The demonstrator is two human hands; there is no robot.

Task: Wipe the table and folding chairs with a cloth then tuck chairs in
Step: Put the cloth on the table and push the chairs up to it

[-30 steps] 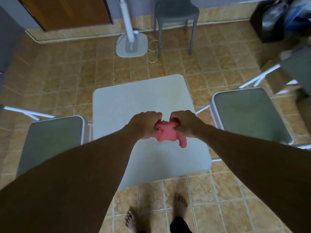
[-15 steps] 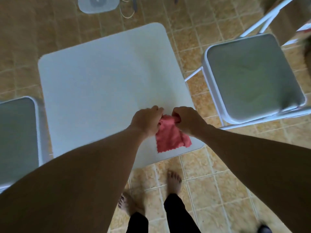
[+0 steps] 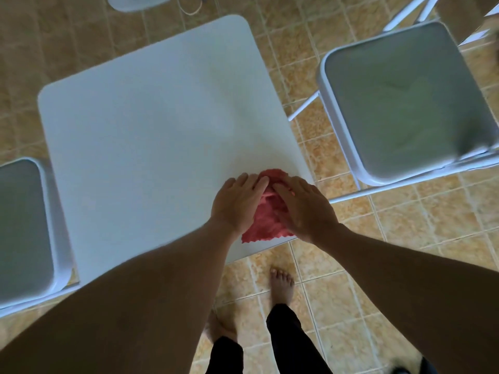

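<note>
A pink-red cloth (image 3: 266,224) lies on the near right corner of the small white square table (image 3: 151,136). My left hand (image 3: 237,203) and my right hand (image 3: 305,209) both press flat on the cloth, fingers straight, fingertips close together over its far edge. A grey-seated folding chair (image 3: 402,101) with a white frame stands to the right of the table. Another grey folding chair seat (image 3: 24,230) shows at the left, close beside the table's left edge.
The floor is tan tile. My bare feet (image 3: 282,284) stand just below the table's near edge. A white fan base (image 3: 137,2) and a cord sit on the floor beyond the table's far side.
Both hands have gone from gripping the bunched cloth above the table to pressing it flat on the table's near right corner. The view has tilted further down.
</note>
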